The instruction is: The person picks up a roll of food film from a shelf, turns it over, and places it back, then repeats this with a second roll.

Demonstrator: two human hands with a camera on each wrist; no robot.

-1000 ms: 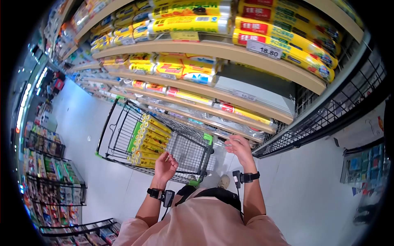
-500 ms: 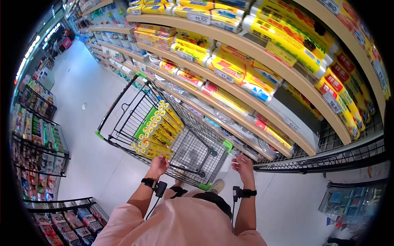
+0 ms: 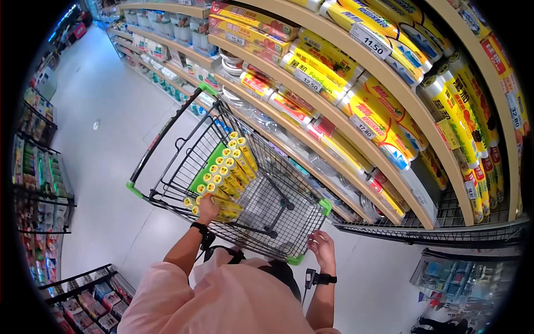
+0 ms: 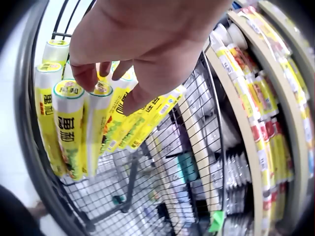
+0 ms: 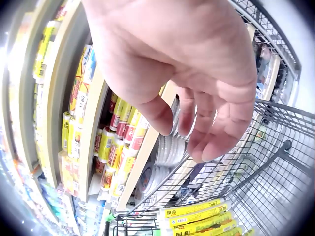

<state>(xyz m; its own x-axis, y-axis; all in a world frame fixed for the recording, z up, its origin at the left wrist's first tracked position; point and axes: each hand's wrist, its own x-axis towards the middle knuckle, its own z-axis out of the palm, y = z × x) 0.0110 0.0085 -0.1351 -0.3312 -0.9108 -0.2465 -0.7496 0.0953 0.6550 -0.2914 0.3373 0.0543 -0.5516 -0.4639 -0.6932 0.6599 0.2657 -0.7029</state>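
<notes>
Inside the black wire shopping cart [image 3: 297,222], several yellow-wrapped rolls [image 3: 236,167] with white ends stand packed at a slant. My left hand [image 3: 208,210] reaches over the cart's near rim to these rolls. In the left wrist view, its bent fingers [image 4: 84,76] hang right at the roll tops, with the thumb apart from them and overlapping the rolls. Their far sides are hidden under the hand. My right hand [image 3: 322,247] hovers beside the cart's green corner [image 3: 295,259], its fingers loosely curved and nothing between them, as the right wrist view [image 5: 206,113] also shows.
Tall shelves [image 3: 278,100] full of yellow rolls and boxes with price tags run along the cart's right side. A wire mesh edge [image 3: 400,231] juts out at their near end. Low racks of packets [image 3: 83,303] stand on the left across the pale floor [image 3: 119,172].
My left hand has moved from the cart's near rim in over the rolls. The right hand has drifted slightly left and down. The view has swung along the shelves.
</notes>
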